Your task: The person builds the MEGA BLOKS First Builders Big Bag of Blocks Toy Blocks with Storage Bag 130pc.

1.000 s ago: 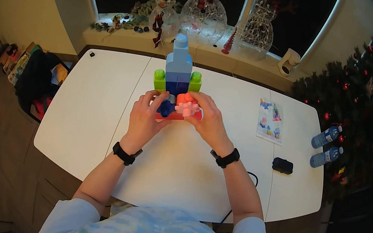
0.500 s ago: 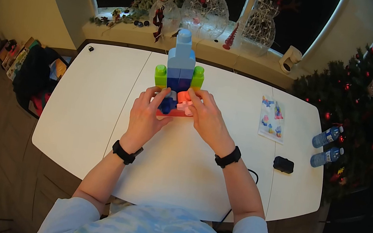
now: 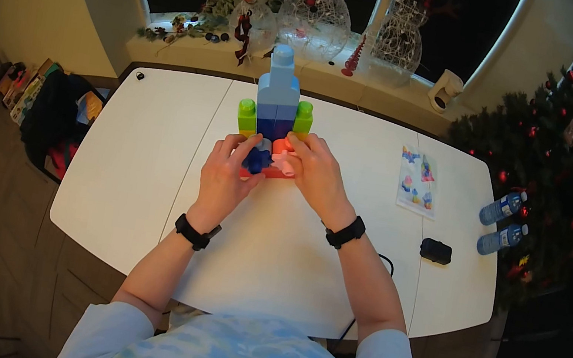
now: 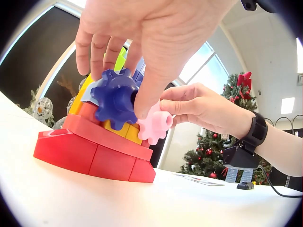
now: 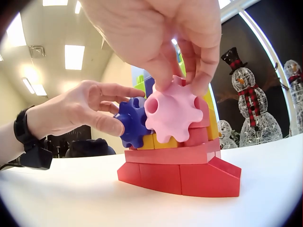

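Note:
A block building stands on the table, with a light blue tower [image 3: 277, 93], green blocks at its sides and a red base [image 5: 158, 178]. Two gear-shaped pieces sit side by side at its front. My left hand [image 3: 221, 172] holds the dark blue gear [image 4: 113, 100], thumb at its front and fingers reaching over the top. With thumb and fingers, my right hand [image 3: 320, 177] grips the pink gear [image 5: 174, 116] at its upper edge. In the right wrist view the pink gear overlaps the blue one.
A printed picture sheet [image 3: 418, 182] lies to the right on the white table [image 3: 129, 177]. Beyond it are a black case [image 3: 435, 251] and two water bottles [image 3: 501, 241]. A black cable [image 3: 387, 264] runs beside my right forearm. Wire snowmen [image 3: 316, 23] stand on the sill behind.
My right hand has shifted over the pink gear, its fingers now higher and covering more of it. The left hand stays at the blue gear. The head view has tilted slightly.

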### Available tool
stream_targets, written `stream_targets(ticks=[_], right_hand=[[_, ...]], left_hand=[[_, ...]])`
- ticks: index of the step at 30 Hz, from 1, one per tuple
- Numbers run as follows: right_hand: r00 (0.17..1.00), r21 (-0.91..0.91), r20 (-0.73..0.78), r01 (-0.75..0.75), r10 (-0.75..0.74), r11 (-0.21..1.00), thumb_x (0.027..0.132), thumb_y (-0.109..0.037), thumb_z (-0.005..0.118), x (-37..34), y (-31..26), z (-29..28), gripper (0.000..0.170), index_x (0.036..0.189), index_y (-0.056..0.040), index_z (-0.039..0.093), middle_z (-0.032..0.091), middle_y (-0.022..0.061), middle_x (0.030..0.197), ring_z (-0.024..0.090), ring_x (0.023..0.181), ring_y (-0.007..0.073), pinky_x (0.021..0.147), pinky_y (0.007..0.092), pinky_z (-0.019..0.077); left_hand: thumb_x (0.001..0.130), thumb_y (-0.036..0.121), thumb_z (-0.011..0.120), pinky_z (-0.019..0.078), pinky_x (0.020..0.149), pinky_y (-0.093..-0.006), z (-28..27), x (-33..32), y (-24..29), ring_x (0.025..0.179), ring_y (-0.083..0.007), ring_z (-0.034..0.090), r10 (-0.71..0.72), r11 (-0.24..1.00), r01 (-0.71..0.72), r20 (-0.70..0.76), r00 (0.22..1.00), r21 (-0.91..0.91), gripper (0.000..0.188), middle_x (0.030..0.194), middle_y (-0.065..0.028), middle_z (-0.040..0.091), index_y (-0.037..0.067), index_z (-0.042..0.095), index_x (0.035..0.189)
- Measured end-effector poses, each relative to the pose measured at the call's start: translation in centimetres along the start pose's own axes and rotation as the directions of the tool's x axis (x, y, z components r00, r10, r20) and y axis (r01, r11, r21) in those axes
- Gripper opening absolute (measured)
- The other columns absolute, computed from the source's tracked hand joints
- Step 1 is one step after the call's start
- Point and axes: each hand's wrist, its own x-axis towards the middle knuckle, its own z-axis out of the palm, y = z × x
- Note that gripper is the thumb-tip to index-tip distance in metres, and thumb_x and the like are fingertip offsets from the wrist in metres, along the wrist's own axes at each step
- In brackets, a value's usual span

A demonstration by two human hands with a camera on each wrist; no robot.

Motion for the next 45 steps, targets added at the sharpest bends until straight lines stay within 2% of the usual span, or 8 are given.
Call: stream_targets(ticks=[14, 19, 21, 24, 26, 29, 33, 45], right_hand=[[0.996, -0.220, 0.087, 0.024, -0.005, 0.975, 0.085, -0.007, 0.075, 0.2, -0.3, -0.3, 0.048, 0.131, -0.0027, 0.064, 0.062, 0.0106, 0.116, 0.064, 0.106, 0.0307, 0.086, 0.0424, 0.0557], [0.969, -0.039, 0.193, -0.148, 0.152, 0.988, 0.092, -0.019, 0.072, -0.5, 0.0, -5.4, 0.046, 0.137, -0.0117, 0.062, 0.062, 0.0137, 0.124, 0.066, 0.107, 0.0330, 0.087, 0.0432, 0.0559], [0.998, 0.015, 0.017, -0.067, 0.067, 0.998, 0.093, -0.023, 0.073, -2.5, 2.5, -6.8, 0.043, 0.132, -0.0092, 0.063, 0.064, 0.0144, 0.120, 0.069, 0.100, 0.0337, 0.083, 0.0413, 0.0563], [0.927, -0.017, 0.227, -0.303, 0.299, 0.953, 0.092, -0.025, 0.076, -5.8, 3.4, -10.6, 0.032, 0.117, -0.0060, 0.070, 0.070, 0.0141, 0.111, 0.070, 0.095, 0.0335, 0.080, 0.0399, 0.0563], [0.729, -0.122, 0.528, -0.443, 0.436, 0.888, 0.090, -0.033, 0.078, -8.5, 4.7, -11.6, 0.030, 0.097, -0.0045, 0.073, 0.073, 0.0138, 0.100, 0.070, 0.090, 0.0315, 0.081, 0.0404, 0.0562], [0.575, -0.314, 0.662, -0.370, 0.481, 0.874, 0.087, -0.041, 0.078, -12.5, 6.2, -11.6, 0.037, 0.089, -0.0052, 0.073, 0.075, 0.0140, 0.095, 0.070, 0.089, 0.0303, 0.082, 0.0418, 0.0560], [0.567, -0.362, 0.657, -0.341, 0.497, 0.868, 0.083, -0.047, 0.078, -15.4, 7.5, -10.5, 0.042, 0.089, -0.0061, 0.073, 0.075, 0.0136, 0.092, 0.070, 0.088, 0.0304, 0.081, 0.0418, 0.0560], [0.562, -0.400, 0.618, -0.377, 0.550, 0.835, 0.078, -0.049, 0.080, -15.3, 8.1, -9.1, 0.046, 0.090, -0.0041, 0.074, 0.076, 0.0159, 0.094, 0.072, 0.088, 0.0332, 0.077, 0.0428, 0.0571]], left_hand=[[0.066, 0.014, 0.093, 0.0573, 0.088, -0.0403, 0.2, -0.1, -0.2, 0.106, -0.0285, 0.065, 0.013, 0.997, -0.014, 0.020, 1.000, 0.072, 0.078, 0.127, -0.0090, 0.061, 0.012, 0.064, 0.138], [0.066, 0.019, 0.095, 0.0574, 0.090, -0.0404, -2.6, 0.0, -0.7, 0.108, -0.0278, 0.064, 0.003, 0.999, -0.001, 0.051, 0.999, -0.053, 0.081, 0.136, -0.0092, 0.057, 0.014, 0.062, 0.140], [0.067, 0.021, 0.096, 0.0574, 0.090, -0.0403, -4.2, -0.9, -2.1, 0.109, -0.0272, 0.064, -0.006, 0.991, 0.012, 0.040, 0.999, -0.136, 0.081, 0.138, -0.0094, 0.055, 0.015, 0.061, 0.140], [0.070, 0.025, 0.095, 0.0573, 0.092, -0.0401, -6.4, -3.2, -5.5, 0.112, -0.0264, 0.064, -0.229, 0.951, 0.247, 0.115, 0.967, -0.184, 0.080, 0.138, -0.0099, 0.055, 0.015, 0.060, 0.141], [0.072, 0.030, 0.094, 0.0563, 0.096, -0.0404, -7.9, -4.8, -7.0, 0.114, -0.0279, 0.064, -0.355, 0.931, 0.364, 0.310, 0.882, 0.032, 0.076, 0.139, -0.0110, 0.056, 0.012, 0.062, 0.139], [0.073, 0.035, 0.093, 0.0547, 0.099, -0.0408, -8.3, -7.2, -8.2, 0.115, -0.0307, 0.064, -0.356, 0.933, 0.343, 0.435, 0.827, 0.110, 0.075, 0.139, -0.0128, 0.058, 0.012, 0.063, 0.138], [0.072, 0.044, 0.090, 0.0528, 0.103, -0.0402, -8.3, -8.3, -7.0, 0.121, -0.0323, 0.064, -0.407, 0.908, 0.386, 0.561, 0.721, 0.162, 0.064, 0.134, -0.0135, 0.065, 0.011, 0.072, 0.125], [0.069, 0.042, 0.093, 0.0528, 0.102, -0.0409, -6.8, -9.2, -8.2, 0.117, -0.0319, 0.065, -0.296, 0.954, 0.219, 0.517, 0.803, 0.206, 0.052, 0.126, -0.0122, 0.069, 0.011, 0.079, 0.109]])
